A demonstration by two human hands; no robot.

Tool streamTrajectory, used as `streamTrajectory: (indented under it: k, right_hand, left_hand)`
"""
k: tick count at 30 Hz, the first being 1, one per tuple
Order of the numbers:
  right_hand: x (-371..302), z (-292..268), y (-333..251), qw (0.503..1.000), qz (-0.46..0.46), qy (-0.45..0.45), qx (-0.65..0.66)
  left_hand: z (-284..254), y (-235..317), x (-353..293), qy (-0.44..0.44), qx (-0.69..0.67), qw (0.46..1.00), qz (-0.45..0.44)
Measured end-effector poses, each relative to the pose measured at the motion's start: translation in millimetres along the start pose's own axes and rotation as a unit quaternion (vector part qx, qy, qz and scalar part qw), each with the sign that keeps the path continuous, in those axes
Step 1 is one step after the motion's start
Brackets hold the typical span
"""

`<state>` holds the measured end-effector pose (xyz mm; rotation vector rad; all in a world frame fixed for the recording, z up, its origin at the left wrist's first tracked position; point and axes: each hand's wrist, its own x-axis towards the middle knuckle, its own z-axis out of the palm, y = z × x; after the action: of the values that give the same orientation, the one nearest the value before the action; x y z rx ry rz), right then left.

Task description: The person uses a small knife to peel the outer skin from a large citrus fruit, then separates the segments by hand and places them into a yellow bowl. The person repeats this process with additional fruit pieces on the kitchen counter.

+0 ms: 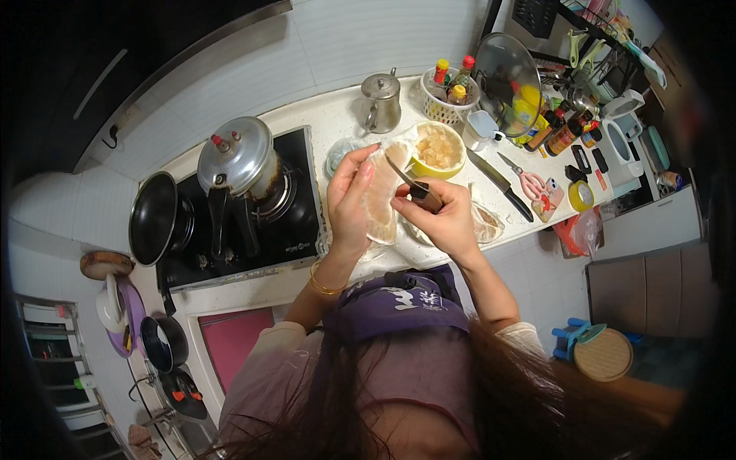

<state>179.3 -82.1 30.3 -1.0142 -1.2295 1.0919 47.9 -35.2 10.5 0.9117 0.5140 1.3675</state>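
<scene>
My left hand (pixel 349 203) grips a large pale pomelo segment (pixel 381 201) with white membrane on it, held up over the counter's front part. In my right hand (pixel 446 221) is a small knife (pixel 424 197) with a dark handle. Its blade lies against the upper part of the segment. Just behind, a yellow bowl (pixel 461 146) holds several peeled pomelo pieces (pixel 439 147). Beneath and beside my right hand, some pomelo with its membrane (pixel 487 224) lies near the counter edge. A clear plastic bag (pixel 343 152) is partly hidden behind my left hand.
On the left, a pressure cooker (pixel 236 159) and a frying pan (pixel 153 215) stand on the black stove (pixel 299 222). Behind are a metal pot (pixel 381 103) and a bottle basket (pixel 438 111). To the right lie a large knife (pixel 494 176), scissors (pixel 531 184) and yellow tape (pixel 581 196).
</scene>
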Motion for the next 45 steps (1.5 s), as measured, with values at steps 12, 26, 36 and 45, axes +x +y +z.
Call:
streamTrajectory:
  k: [12, 26, 36, 45]
  right_hand:
    - [13.5, -24.0, 14.8, 0.994, -0.019, 0.101, 0.030]
    - [9.2, -8.8, 103.9, 0.986, 0.163, -0.019, -0.004]
    - [4.8, -5.1, 67.5, 0.981, 0.166, -0.058, 0.076]
    - [-20.2, 1.6, 20.5, 0.979, -0.091, -0.016, -0.183]
  left_hand:
    - [-10.3, 3.4, 0.8, 0.000, 0.027, 0.996, -0.082]
    - [-52.8, 20.2, 14.0, -0.028, -0.220, 0.974, -0.052]
    - [-58.7, 22.0, 11.8, -0.015, -0.247, 0.968, -0.032]
    - [-53.6, 18.5, 16.1, 0.000, -0.227, 0.973, -0.028]
